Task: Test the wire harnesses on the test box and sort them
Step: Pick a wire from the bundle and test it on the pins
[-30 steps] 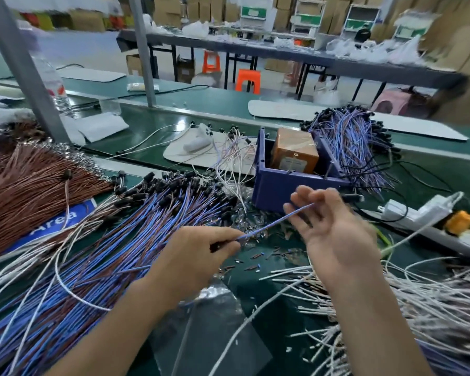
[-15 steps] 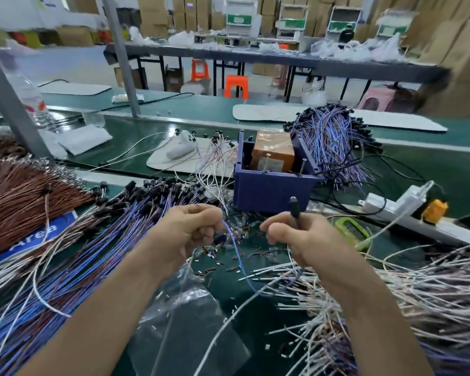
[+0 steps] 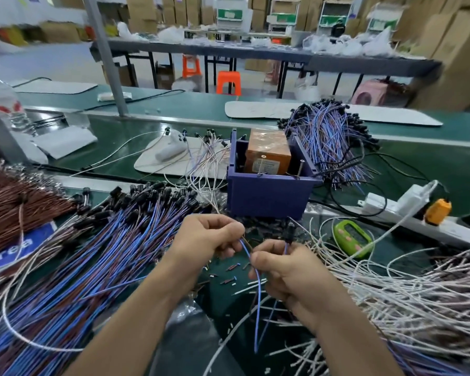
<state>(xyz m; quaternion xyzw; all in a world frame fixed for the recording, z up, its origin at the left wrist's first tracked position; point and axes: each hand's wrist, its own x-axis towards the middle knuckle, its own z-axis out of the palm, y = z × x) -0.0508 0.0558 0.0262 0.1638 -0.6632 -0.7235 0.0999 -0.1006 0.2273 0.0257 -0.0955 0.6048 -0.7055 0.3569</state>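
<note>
Pinched between both hands, low centre: one blue harness (image 3: 257, 299), looping down toward 6 o'clock. Fingers of left hand (image 3: 208, 241) clamped on one end. Fingers of right hand (image 3: 288, 270) clamped below black plug (image 3: 289, 230). At 12 o'clock, purple box (image 3: 269, 194) on green surface (image 3: 418, 169). At 9 o'clock, blue pile (image 3: 92, 256). At 3 o'clock, white wires (image 3: 404, 299).

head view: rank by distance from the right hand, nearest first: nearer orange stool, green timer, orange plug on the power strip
From the right hand:
1. green timer, just to its right
2. orange plug, farther right on the power strip
3. nearer orange stool, far ahead in the background
</note>
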